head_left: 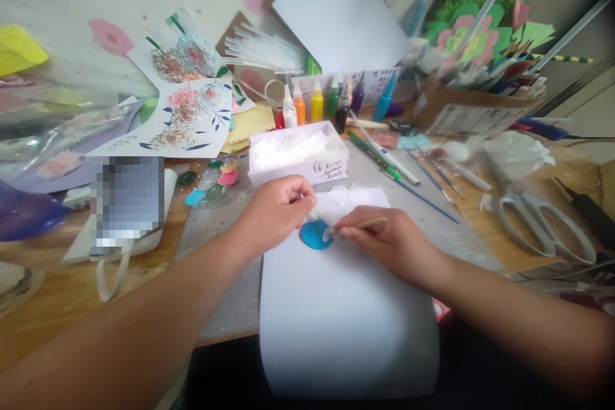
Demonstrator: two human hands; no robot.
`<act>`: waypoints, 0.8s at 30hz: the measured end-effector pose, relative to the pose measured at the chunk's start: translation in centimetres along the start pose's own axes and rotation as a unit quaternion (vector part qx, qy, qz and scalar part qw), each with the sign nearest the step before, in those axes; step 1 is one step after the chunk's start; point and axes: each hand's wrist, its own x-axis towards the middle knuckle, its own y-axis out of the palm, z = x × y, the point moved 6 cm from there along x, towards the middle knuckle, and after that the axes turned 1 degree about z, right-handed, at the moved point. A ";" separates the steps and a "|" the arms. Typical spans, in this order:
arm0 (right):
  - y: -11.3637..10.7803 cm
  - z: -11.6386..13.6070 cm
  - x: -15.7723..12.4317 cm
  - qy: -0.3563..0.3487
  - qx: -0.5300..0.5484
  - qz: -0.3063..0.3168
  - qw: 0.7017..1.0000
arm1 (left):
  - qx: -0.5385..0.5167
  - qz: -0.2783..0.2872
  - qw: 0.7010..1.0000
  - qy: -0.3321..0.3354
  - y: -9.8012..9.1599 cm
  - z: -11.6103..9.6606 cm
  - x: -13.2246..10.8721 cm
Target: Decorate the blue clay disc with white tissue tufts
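A sheet of white paper [346,327] lies before me, its near end hanging past the board's edge. On its upper part is a small round blue piece [314,235]; whether it is a shallow cup or a flat disc is unclear. My left hand [276,211] is closed in a pinch just above the blue piece, with something small and whitish at the fingertips. A thin, light wooden-coloured stick-like tool [373,223] is gripped in my right hand [396,240]. Beside those fingers, a whitish bit touches or overlaps the blue piece's right edge.
Behind the paper stands a white box [329,166] of white pieces, then several paint bottles [317,102]. Paint pots [228,174] and a pixelated rectangle [127,202] are left. Brushes [427,195] and large scissors [533,221] lie right. A grey board [230,298] sits beneath.
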 end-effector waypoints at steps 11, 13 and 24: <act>-6.5 -2.6 1.2 0.031 -0.056 -0.107 0.992 | -0.041 -0.056 0.998 -0.008 -1.2 0.4 0.2; -6.9 -2.8 1.8 0.020 -0.107 -0.073 0.991 | -0.044 -0.058 0.997 -0.007 -1.2 0.4 0.2; -4.1 -3.6 3.1 0.044 -0.208 0.040 0.976 | -0.042 -0.050 0.998 -0.002 -1.1 0.2 0.2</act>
